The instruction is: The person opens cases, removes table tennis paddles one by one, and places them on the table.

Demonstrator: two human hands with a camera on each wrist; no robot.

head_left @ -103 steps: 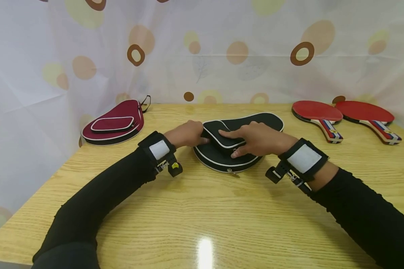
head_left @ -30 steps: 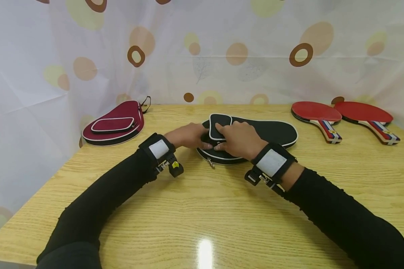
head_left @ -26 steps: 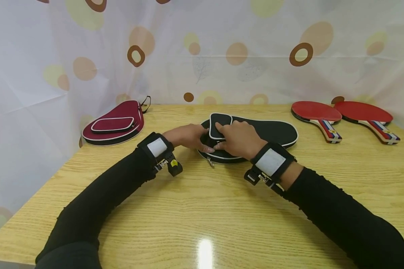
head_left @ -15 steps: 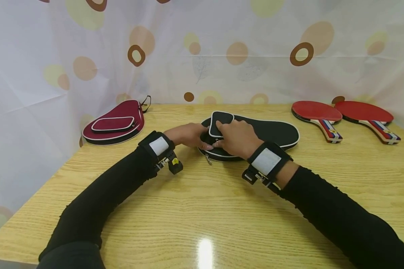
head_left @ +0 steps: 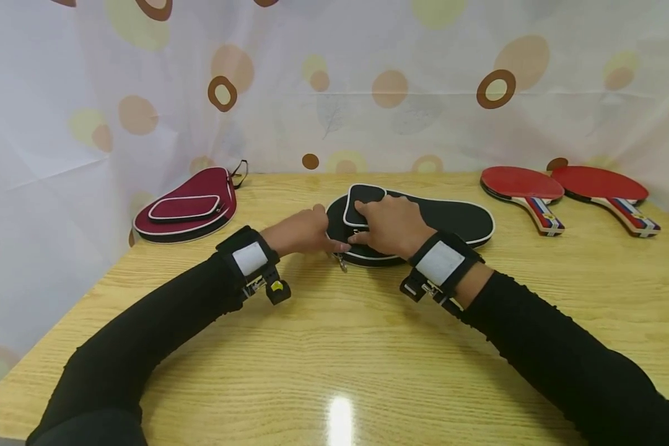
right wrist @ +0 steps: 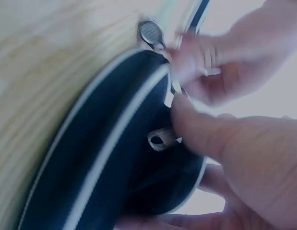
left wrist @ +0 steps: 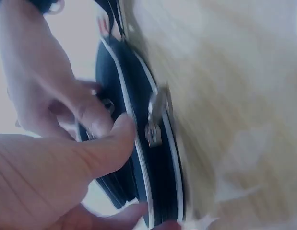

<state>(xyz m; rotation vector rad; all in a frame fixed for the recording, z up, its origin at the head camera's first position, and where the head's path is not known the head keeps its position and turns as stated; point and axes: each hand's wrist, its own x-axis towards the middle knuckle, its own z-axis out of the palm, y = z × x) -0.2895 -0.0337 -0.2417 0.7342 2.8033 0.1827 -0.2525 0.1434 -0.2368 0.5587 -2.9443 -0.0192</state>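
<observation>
Black bag (head_left: 454,218), white-piped. Your right hand (head_left: 396,225) pinches its pocket (head_left: 365,194); left hand (head_left: 298,234), can't tell the grip. Near-left zip pull (right wrist: 150,32) texture: right wrist view only.

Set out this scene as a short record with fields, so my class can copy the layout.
Left hand: left hand at the black case's rounded end; whether it grips is unclear
Right hand: right hand holds the pocket between thumb and fingers
Centre: black case, white piping, lying flat, pocket upward
Metal pull: zipper pull at the front rim
Back left: maroon case, pocket upward
Back right: two bats, side by side, red faces up
Surface: wood-grain table
Behind: patterned backdrop
</observation>
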